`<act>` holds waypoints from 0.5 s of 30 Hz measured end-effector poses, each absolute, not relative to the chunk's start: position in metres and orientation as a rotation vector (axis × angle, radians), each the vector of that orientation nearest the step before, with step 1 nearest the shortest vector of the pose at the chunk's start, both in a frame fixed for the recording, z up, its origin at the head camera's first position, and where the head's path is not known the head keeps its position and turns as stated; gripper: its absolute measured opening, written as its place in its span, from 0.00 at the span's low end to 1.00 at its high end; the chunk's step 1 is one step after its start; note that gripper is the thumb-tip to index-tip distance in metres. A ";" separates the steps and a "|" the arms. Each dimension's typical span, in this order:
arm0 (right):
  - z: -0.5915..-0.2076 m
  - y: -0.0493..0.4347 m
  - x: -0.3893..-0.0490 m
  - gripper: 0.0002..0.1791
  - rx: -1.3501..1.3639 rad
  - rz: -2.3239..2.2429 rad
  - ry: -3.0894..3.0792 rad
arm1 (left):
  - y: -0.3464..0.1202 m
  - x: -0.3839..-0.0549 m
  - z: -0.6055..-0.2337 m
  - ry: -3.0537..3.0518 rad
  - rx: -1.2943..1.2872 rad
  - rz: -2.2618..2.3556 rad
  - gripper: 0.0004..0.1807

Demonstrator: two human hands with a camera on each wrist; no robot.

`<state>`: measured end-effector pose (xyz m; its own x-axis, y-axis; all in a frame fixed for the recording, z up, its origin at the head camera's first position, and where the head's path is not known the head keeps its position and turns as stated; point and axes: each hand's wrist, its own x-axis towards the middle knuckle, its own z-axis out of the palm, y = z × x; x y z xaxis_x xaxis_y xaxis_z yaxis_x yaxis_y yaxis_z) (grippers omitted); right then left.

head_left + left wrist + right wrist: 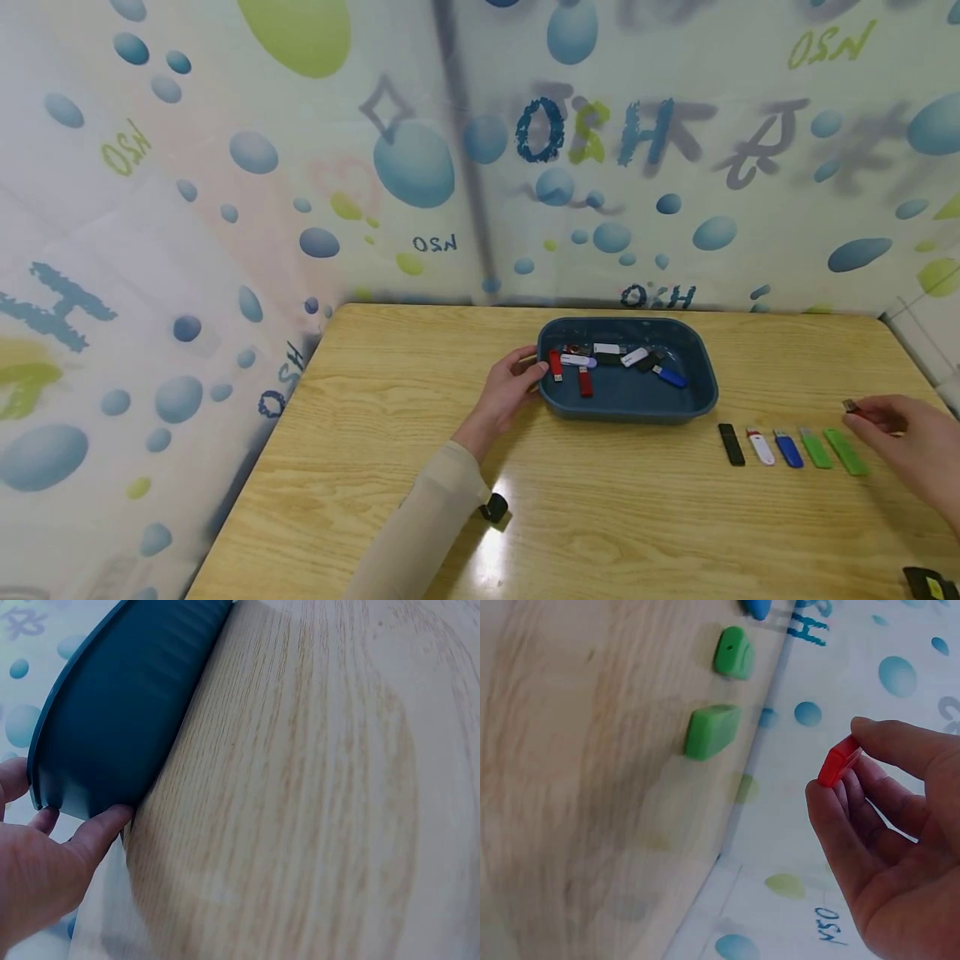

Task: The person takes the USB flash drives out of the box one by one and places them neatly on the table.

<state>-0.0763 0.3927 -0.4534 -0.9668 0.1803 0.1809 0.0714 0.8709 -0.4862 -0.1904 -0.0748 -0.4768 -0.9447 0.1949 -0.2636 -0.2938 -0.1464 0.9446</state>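
My right hand [903, 433] pinches a red USB stick [840, 761] between thumb and fingertips, at the right of the table. In the head view its metal plug [851, 407] points up and left. My left hand [508, 392] holds the left end of a dark blue plastic tub [626, 412]; the left wrist view shows its fingers spread about the tub's end wall. Several USB sticks lie loose in the tub, among them a blue one [670, 377] and a red one [585, 382]. Nearest below my right hand lies a bright green USB stick [846, 452].
Left of that green stick, a row continues along the wooden table [360, 433] with another green stick [816, 449], a blue one [788, 449], a white one [761, 447] and a black one [731, 445]. A patterned curtain [337, 167] hangs behind the table.
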 end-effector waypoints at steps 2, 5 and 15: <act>-0.458 0.398 -0.075 0.14 -0.190 0.749 -2.796 | -0.075 -0.190 -0.477 1.803 -0.106 2.158 0.25; -0.465 0.405 -0.074 0.13 -0.192 0.762 -2.774 | -0.075 -0.190 -0.477 1.804 -0.106 2.157 0.25; -0.475 0.411 -0.071 0.12 -0.268 0.750 -2.802 | -0.073 -0.190 -0.476 1.804 -0.114 2.154 0.25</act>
<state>-0.0710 0.4109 -0.4752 -0.9573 0.2329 0.1713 0.1162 0.8525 -0.5096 -0.1902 -0.0733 -0.4763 -0.9429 0.1974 -0.2683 -0.2989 -0.1454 0.9432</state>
